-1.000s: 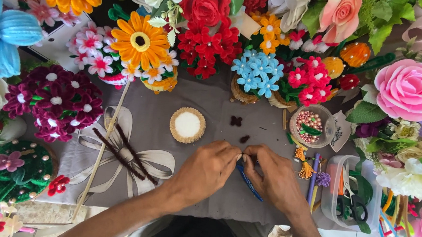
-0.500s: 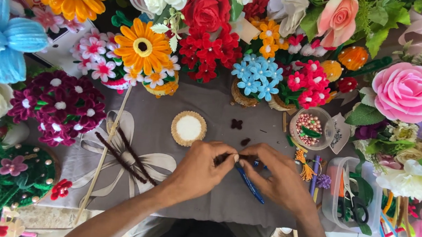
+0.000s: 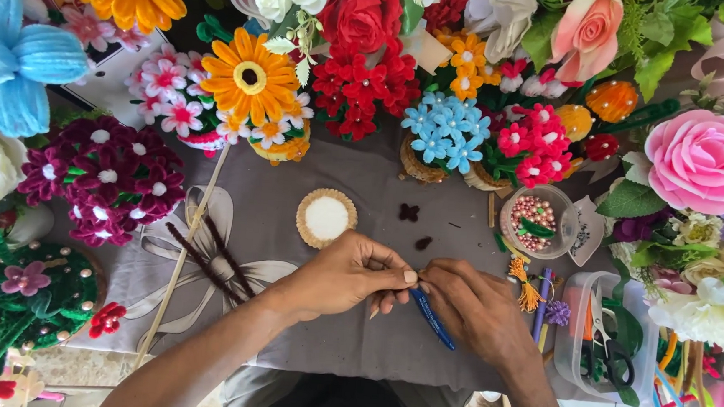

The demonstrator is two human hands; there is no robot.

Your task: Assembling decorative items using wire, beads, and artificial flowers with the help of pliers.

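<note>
Both hands pinched together over a blue pen at the near edge of the grey table cover [image 3: 353, 345].

The left hand [image 3: 349, 274] and right hand [image 3: 477, 307] meet fingertip to fingertip, each closed in a tight pinch on the upper end of the blue pen [image 3: 433, 318]; whether something small is being wound onto it I cannot tell. It looks like a shaping step midway through. The next move would call for steady, fine finger work. Dark brown pipe cleaners [image 3: 208, 257] lie to the left, a bead cup [image 3: 533, 220] to the right.
</note>
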